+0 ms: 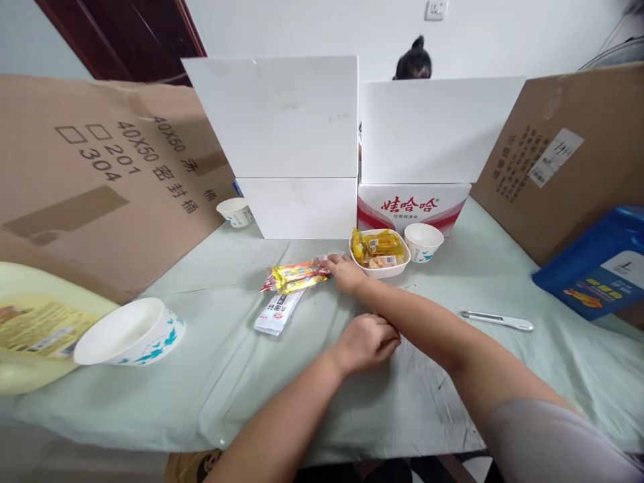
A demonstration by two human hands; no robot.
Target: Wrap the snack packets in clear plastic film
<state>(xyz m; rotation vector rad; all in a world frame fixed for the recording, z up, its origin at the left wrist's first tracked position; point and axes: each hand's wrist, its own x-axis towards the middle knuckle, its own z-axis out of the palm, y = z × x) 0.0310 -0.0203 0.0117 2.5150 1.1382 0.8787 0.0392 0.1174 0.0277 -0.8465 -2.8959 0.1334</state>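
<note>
My right hand (pixel 346 272) reaches forward over the table, its fingers closed on the end of a bundle of yellow and orange snack packets (pixel 296 276). Beside it on the right stands a white bowl (pixel 381 269) holding several yellow packets. A white sachet (pixel 278 312) lies flat just below the bundle. My left hand (pixel 366 342) rests on the pale green tablecloth (pixel 236 362) nearer to me, fingers curled loosely under, with nothing visible in it.
An empty paper bowl (pixel 128 332) sits at the left and smaller cups (pixel 423 241) (pixel 236 211) stand further back. A utility knife (pixel 498 320) lies at the right. White boxes (pixel 296 144), cardboard sheets (pixel 90 174) and a blue package (pixel 598 268) ring the table. A person's head (pixel 413 64) shows behind the boxes.
</note>
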